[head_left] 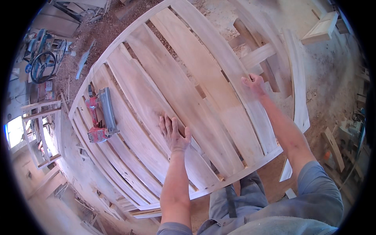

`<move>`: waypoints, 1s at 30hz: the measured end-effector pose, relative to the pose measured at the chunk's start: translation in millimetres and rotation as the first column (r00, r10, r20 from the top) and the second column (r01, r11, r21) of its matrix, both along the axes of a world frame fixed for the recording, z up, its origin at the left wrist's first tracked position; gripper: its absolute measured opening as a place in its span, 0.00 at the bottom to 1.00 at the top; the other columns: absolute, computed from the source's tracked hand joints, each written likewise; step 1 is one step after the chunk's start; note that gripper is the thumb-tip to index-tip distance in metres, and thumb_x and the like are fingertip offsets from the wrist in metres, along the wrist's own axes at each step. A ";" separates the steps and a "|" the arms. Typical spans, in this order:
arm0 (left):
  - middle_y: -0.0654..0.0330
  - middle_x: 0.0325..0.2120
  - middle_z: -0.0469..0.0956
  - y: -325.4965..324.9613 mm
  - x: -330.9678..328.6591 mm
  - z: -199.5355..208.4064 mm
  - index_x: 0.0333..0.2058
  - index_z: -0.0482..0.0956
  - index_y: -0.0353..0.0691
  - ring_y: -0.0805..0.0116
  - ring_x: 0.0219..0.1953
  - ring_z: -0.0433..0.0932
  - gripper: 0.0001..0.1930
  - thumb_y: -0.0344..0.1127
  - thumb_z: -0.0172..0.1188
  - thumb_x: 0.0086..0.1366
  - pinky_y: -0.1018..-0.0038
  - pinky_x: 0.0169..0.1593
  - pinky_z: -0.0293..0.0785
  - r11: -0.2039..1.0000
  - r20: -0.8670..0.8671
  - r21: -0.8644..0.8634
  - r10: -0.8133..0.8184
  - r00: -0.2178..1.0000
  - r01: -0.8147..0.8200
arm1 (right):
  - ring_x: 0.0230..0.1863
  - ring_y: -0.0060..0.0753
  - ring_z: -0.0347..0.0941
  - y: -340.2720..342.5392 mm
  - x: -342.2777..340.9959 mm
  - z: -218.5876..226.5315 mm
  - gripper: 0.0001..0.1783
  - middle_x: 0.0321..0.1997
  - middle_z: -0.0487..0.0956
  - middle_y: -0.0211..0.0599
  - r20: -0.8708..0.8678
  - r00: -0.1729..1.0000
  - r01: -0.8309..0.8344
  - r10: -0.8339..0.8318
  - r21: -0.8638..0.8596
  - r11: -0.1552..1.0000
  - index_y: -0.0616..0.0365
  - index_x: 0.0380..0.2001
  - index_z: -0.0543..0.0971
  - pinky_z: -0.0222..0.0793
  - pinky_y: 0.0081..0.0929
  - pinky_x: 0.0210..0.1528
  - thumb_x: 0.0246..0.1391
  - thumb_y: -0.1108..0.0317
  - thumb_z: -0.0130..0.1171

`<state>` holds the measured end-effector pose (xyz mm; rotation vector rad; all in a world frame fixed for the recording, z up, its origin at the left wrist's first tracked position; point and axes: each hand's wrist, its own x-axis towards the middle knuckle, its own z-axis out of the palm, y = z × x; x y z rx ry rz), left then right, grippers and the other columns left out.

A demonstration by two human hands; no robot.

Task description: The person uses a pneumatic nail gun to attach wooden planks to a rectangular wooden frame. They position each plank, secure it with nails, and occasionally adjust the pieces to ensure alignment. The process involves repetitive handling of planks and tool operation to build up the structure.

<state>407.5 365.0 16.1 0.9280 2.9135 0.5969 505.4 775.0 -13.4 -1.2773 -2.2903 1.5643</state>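
A large pale wooden panel (172, 66) of long boards in a frame, with gaps between several of the boards, lies across the middle of the view. My left hand (173, 135) rests flat on one of its middle boards, fingers apart. At the panel's right edge, my right hand (256, 84) is closed around the outer board, its fingers curled and partly hidden. On the boards left of my left hand lies a red and black cordless nail gun (98, 113) with a grey magazine. No hand touches it.
Curved wooden pieces (295, 78) lie beyond the panel's right edge. A wooden frame (41, 131) stands at the left. Blue equipment with a dark ring (43, 66) sits at the far left. Offcuts and a loose board (333, 149) lie on the dusty ground at right.
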 end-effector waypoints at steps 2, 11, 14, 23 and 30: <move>0.46 0.70 0.58 3.2 -0.2 -0.4 0.63 0.67 0.43 0.41 0.74 0.48 0.36 0.45 0.64 0.56 0.44 0.72 0.47 1.000 -0.010 0.019 -0.016 1.000 0.016 | 0.27 0.17 0.70 7.6 6.4 -7.0 0.21 0.22 0.77 0.28 0.012 0.999 0.033 -0.033 -0.009 0.999 0.62 0.29 0.83 0.65 0.26 0.29 0.51 0.51 0.69; 0.46 0.69 0.59 -0.2 0.2 3.2 0.62 0.67 0.44 0.41 0.73 0.50 0.35 0.46 0.65 0.55 0.43 0.72 0.48 1.000 -0.013 -0.002 -0.001 1.000 0.001 | 0.26 0.15 0.71 6.9 -1.0 6.0 0.19 0.24 0.79 0.26 0.006 1.000 0.030 -0.030 -0.183 0.983 0.61 0.30 0.85 0.67 0.24 0.29 0.52 0.53 0.69; 0.44 0.69 0.58 0.3 -1.9 0.6 0.66 0.61 0.44 0.38 0.72 0.51 0.38 0.44 0.63 0.57 0.41 0.71 0.49 0.999 -0.048 0.033 -0.031 0.998 0.032 | 0.28 0.20 0.76 3.2 -0.2 10.9 0.18 0.25 0.82 0.31 0.055 0.998 0.047 -0.043 -0.070 0.996 0.62 0.31 0.85 0.70 0.25 0.31 0.52 0.54 0.69; 0.37 0.66 0.62 -2.8 -0.7 -1.1 0.63 0.66 0.36 0.37 0.72 0.52 0.35 0.45 0.61 0.59 0.43 0.71 0.49 1.000 -0.056 -0.015 -0.021 0.998 0.020 | 0.61 0.46 0.70 5.6 133.3 55.2 0.38 0.61 0.73 0.50 0.060 0.986 0.074 -0.153 0.668 0.740 0.59 0.58 0.73 0.65 0.42 0.63 0.43 0.60 0.73; 0.36 0.66 0.61 4.4 3.9 -4.8 0.66 0.63 0.37 0.37 0.71 0.54 0.37 0.43 0.61 0.60 0.45 0.70 0.53 0.998 -0.119 -0.046 -0.055 0.991 0.050 | 0.71 0.63 0.52 1.1 286.9 57.5 0.60 0.72 0.56 0.55 0.488 0.734 -0.002 -0.473 0.698 0.716 0.48 0.74 0.53 0.45 0.58 0.74 0.38 0.60 0.76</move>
